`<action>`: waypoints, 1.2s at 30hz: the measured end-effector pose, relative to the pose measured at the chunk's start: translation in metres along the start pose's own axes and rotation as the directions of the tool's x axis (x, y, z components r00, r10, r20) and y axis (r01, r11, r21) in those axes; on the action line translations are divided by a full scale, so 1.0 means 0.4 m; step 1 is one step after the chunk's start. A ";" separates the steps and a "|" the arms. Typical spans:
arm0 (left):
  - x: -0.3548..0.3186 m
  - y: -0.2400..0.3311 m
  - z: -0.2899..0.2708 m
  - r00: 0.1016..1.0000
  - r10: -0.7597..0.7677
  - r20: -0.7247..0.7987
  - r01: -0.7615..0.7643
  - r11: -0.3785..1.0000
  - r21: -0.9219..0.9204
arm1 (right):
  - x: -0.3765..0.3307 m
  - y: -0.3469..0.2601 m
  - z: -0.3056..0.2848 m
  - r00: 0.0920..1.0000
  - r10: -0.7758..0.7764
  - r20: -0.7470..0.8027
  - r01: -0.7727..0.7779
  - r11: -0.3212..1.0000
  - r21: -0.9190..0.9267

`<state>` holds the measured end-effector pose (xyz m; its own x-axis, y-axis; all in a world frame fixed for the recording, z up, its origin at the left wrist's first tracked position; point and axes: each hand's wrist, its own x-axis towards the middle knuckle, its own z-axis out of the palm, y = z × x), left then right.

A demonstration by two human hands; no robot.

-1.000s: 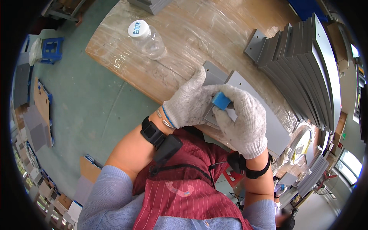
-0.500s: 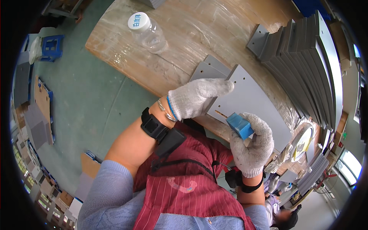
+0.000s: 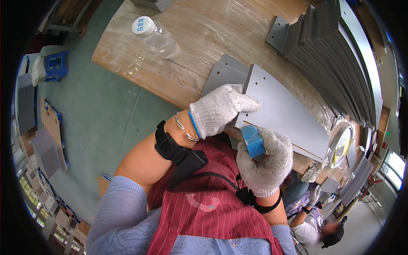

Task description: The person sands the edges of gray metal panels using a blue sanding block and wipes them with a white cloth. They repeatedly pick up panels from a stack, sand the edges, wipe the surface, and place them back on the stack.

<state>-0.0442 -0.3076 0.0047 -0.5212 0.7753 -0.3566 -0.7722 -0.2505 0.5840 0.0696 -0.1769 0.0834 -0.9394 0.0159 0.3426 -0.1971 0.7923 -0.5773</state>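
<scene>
My left hand [image 3: 221, 109], in a white knit glove, grips the near left end of a grey board [image 3: 289, 111], with the thumb on its upper face. Small drilled holes show along the board's left end, and a tan strip runs on its near edge. In my gloved right hand [image 3: 272, 163] is a blue block [image 3: 253, 141], held between thumb and fingers close to that near edge. Whether the block touches the board I cannot tell. Two more drilled grey boards [image 3: 223, 76] lie partly under and behind the held one.
A tall stack of grey boards [image 3: 316, 55] stands at the right on the film-covered table [image 3: 199, 38]. A clear bottle with a white cap [image 3: 160, 41] is at the far left. A round framed item [image 3: 341, 146] lies to the right. Another person [image 3: 312, 225] is at lower right.
The board has tipped, so its near edge faces me more. My right hand with the blue block has come left and slightly down, and my left hand has kept its grip.
</scene>
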 end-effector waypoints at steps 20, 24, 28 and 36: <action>-0.022 0.021 -0.012 0.766 0.481 0.427 -0.558 0.167 0.813 | -0.021 -0.024 0.005 1.000 0.005 -0.027 -0.006 1.000 -0.029; -0.021 0.016 -0.014 0.739 0.503 0.448 -0.574 0.124 0.809 | -0.032 -0.011 0.007 0.999 -0.002 -0.051 0.002 1.000 0.008; -0.014 0.020 -0.025 0.694 0.490 0.527 -0.614 0.021 0.789 | -0.014 -0.032 0.025 1.000 0.004 -0.015 -0.003 1.000 0.028; -0.010 -0.036 -0.027 0.986 0.168 0.018 -0.162 0.909 0.385 | -0.060 -0.007 -0.005 0.995 0.029 -0.099 -0.030 1.000 -0.004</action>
<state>-0.0348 -0.3135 -0.0102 -0.6371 0.7325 -0.2399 -0.4772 -0.1304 0.8691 0.0934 -0.1781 0.0782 -0.9125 0.0993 0.3968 -0.1677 0.7940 -0.5843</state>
